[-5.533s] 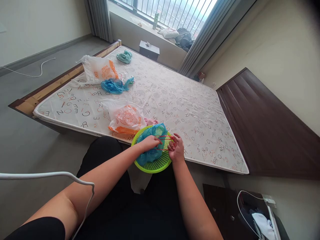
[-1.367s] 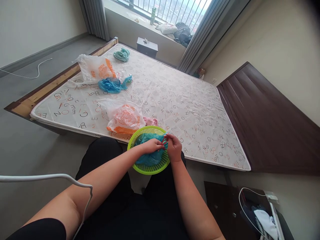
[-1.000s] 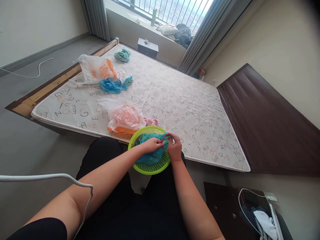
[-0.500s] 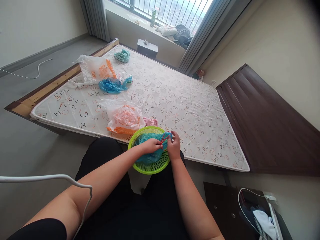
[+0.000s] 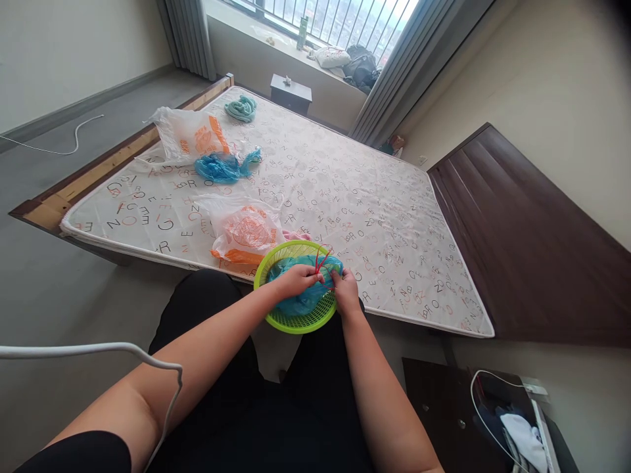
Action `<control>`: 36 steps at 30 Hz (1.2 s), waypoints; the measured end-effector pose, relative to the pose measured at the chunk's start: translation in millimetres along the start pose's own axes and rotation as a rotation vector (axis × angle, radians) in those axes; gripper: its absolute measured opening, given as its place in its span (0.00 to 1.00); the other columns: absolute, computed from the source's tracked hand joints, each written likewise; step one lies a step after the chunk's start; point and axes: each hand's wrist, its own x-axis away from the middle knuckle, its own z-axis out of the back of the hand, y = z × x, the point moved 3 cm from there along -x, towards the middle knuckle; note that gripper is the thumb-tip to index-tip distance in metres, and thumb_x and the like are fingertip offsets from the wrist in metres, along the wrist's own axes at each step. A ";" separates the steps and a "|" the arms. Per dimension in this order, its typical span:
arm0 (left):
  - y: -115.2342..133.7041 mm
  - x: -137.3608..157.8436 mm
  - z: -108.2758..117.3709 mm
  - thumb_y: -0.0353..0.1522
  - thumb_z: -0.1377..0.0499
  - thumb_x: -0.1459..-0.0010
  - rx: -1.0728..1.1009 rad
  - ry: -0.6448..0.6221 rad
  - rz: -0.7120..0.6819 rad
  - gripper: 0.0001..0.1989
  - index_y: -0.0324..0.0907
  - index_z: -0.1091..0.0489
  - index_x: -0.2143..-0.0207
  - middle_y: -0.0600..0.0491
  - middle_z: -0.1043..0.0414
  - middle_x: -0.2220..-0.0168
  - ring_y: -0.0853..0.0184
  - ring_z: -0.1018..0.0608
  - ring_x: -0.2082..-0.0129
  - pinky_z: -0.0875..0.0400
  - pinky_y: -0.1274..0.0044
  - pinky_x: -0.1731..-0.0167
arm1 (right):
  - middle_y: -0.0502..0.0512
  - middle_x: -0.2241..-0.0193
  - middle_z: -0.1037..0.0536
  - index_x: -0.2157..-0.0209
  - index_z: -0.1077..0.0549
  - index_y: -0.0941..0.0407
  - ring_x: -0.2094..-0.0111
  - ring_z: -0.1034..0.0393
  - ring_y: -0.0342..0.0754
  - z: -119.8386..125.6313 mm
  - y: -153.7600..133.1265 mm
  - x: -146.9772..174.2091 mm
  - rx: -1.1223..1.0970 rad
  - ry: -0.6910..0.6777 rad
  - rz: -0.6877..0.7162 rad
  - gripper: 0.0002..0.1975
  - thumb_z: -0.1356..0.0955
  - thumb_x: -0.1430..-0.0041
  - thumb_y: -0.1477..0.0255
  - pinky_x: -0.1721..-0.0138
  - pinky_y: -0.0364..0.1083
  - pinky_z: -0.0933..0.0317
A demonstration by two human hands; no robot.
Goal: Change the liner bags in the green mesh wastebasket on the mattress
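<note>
A lime-green plastic basket (image 5: 296, 324) rests at my knees, by the edge of the mattress. In it lies a blue plastic bag (image 5: 302, 301), its gathered end lifted toward the right rim. My left hand (image 5: 298, 281) reaches over the basket, fingers pinched on a thin red string (image 5: 321, 261) that loops at the neck of the bag. My right hand (image 5: 346, 289) is closed on the bag's gathered end, at the basket's right side. What the bag contains cannot be made out.
On the letter-printed mattress (image 5: 394, 263) lie two white-and-orange plastic bags (image 5: 246, 230), a crumpled blue bag (image 5: 221, 168), a rolled teal cloth (image 5: 240, 108) and a pink cloth (image 5: 296, 235). A white cable (image 5: 98, 349) crosses near my left arm. A dark headboard (image 5: 532, 243) stands right.
The basket has tilted and shifted slightly up, covering more of the pink cloth. My right hand has moved slightly down and right with the bag's end. The red string now stands up in a loop.
</note>
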 end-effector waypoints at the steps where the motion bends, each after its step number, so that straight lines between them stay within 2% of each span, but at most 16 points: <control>1: 1.1 0.2 3.8 0.48 0.43 0.36 0.028 0.037 -0.004 0.23 0.38 0.19 0.60 0.54 0.30 0.75 0.67 0.32 0.73 0.38 0.77 0.70 | 0.51 0.70 0.19 0.61 0.27 0.55 0.69 0.25 0.49 -1.4 0.6 -0.2 -0.092 0.010 -0.020 0.24 0.23 0.51 0.53 0.67 0.47 0.30; 4: 3.4 1.9 17.0 0.50 0.44 0.36 0.071 0.159 -0.043 0.25 0.38 0.19 0.60 0.54 0.31 0.75 0.68 0.32 0.74 0.37 0.77 0.71 | 0.52 0.69 0.18 0.62 0.31 0.54 0.68 0.22 0.52 -4.6 1.0 -1.8 -0.276 0.057 -0.054 0.29 0.20 0.58 0.53 0.68 0.49 0.27; 8: 8.9 7.9 35.6 0.50 0.43 0.36 0.117 0.321 -0.088 0.25 0.38 0.20 0.59 0.54 0.30 0.74 0.68 0.30 0.73 0.35 0.77 0.69 | 0.52 0.70 0.18 0.63 0.32 0.54 0.69 0.21 0.52 -3.4 0.5 -6.4 -0.330 0.124 -0.072 0.32 0.18 0.64 0.55 0.70 0.50 0.25; 14: 24.7 20.1 52.1 0.49 0.42 0.36 0.200 0.416 -0.118 0.24 0.37 0.20 0.61 0.55 0.33 0.76 0.69 0.30 0.74 0.35 0.77 0.71 | 0.49 0.73 0.21 0.62 0.33 0.54 0.72 0.23 0.48 4.9 -8.0 -10.3 -0.317 0.214 -0.096 0.28 0.20 0.62 0.61 0.70 0.47 0.26; 18: 31.5 25.2 44.3 0.46 0.43 0.33 0.207 0.410 -0.190 0.22 0.37 0.21 0.61 0.53 0.29 0.73 0.68 0.28 0.71 0.31 0.77 0.67 | 0.46 0.75 0.23 0.64 0.33 0.53 0.75 0.28 0.44 23.6 -22.7 -8.3 -0.282 0.314 -0.053 0.21 0.23 0.59 0.67 0.75 0.42 0.30; 21: 31.4 25.1 25.3 0.43 0.43 0.32 0.169 0.350 -0.219 0.19 0.37 0.21 0.59 0.50 0.24 0.68 0.67 0.25 0.70 0.28 0.75 0.64 | 0.44 0.76 0.26 0.65 0.34 0.53 0.76 0.30 0.41 45.2 -27.8 -8.6 -0.233 0.441 -0.007 0.17 0.26 0.56 0.70 0.76 0.40 0.31; 24: 28.6 22.2 3.5 0.38 0.43 0.32 0.082 0.262 -0.280 0.14 0.38 0.21 0.59 0.47 0.20 0.64 0.66 0.22 0.66 0.26 0.74 0.61 | 0.43 0.74 0.26 0.64 0.33 0.54 0.75 0.30 0.40 58.9 -18.4 -9.9 -0.219 0.567 -0.053 0.14 0.28 0.53 0.73 0.75 0.39 0.31; 26: 25.5 19.5 -7.1 0.33 0.43 0.34 0.008 0.217 -0.331 0.11 0.39 0.20 0.60 0.47 0.19 0.62 0.65 0.21 0.63 0.25 0.73 0.57 | 0.44 0.73 0.26 0.63 0.33 0.54 0.74 0.28 0.41 58.6 -5.3 -10.7 -0.257 0.559 -0.156 0.13 0.29 0.51 0.74 0.74 0.40 0.29; 29: 18.1 14.0 -13.9 0.31 0.43 0.34 -0.031 0.194 -0.338 0.10 0.40 0.20 0.60 0.48 0.19 0.63 0.64 0.20 0.62 0.25 0.73 0.56 | 0.46 0.71 0.23 0.61 0.34 0.54 0.72 0.25 0.44 51.1 13.3 -10.9 -0.342 0.466 -0.297 0.12 0.30 0.48 0.74 0.72 0.45 0.26; 33: 8.6 5.6 -11.3 0.38 0.43 0.32 0.094 0.221 -0.266 0.14 0.39 0.21 0.62 0.50 0.21 0.69 0.66 0.21 0.68 0.25 0.74 0.61 | 0.46 0.68 0.22 0.61 0.35 0.53 0.68 0.24 0.44 45.2 21.5 -15.8 -0.376 0.330 -0.231 0.14 0.28 0.48 0.73 0.68 0.48 0.23; 36: 4.9 1.5 -7.7 0.44 0.43 0.32 0.217 0.238 -0.245 0.19 0.38 0.22 0.62 0.50 0.21 0.70 0.65 0.20 0.68 0.24 0.73 0.62 | 0.46 0.67 0.23 0.60 0.36 0.52 0.67 0.24 0.45 47.4 23.9 -22.6 -0.323 0.308 -0.176 0.16 0.28 0.50 0.72 0.67 0.49 0.23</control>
